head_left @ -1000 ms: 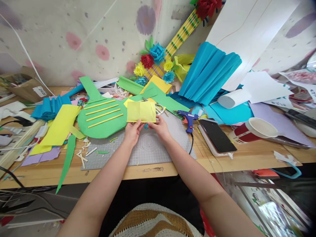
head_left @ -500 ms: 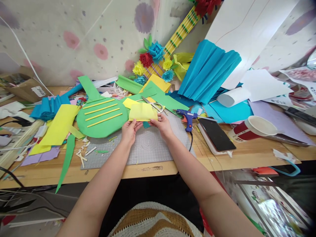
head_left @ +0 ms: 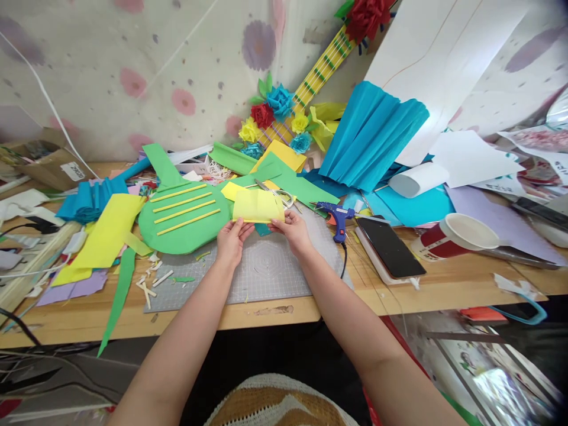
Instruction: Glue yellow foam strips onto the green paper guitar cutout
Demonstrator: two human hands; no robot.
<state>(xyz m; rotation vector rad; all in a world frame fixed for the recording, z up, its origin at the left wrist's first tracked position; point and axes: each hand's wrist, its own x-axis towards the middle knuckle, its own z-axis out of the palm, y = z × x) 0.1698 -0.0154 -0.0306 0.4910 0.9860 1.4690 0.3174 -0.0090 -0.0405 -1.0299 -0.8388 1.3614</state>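
Between my hands is a small piece of yellow paper point(head_left: 258, 204), its near edge rolled or folded into a narrow strip. My left hand point(head_left: 231, 241) pinches the left end of that edge, and my right hand point(head_left: 293, 229) pinches the right end. Both hands are just above the grey cutting mat point(head_left: 266, 272). Left of them lies a green guitar-shaped cutout point(head_left: 186, 219) with several thin yellow strips across it. Scissors point(head_left: 284, 196) lie behind the yellow paper, their blades partly hidden among paper pieces.
A blue glue gun point(head_left: 339, 218) with a black cord lies right of the mat. Beyond it are a phone point(head_left: 390, 245) and a paper cup point(head_left: 457, 236). Blue crepe paper point(head_left: 373, 139) leans at the back, near a flower-decorated yellow guitar point(head_left: 319, 74). Paper scraps point(head_left: 146, 287) litter the left.
The whole scene sits slightly lower in view as the head camera shifts. Both hands keep hold of the yellow paper, which looks slightly more curved at its right side.
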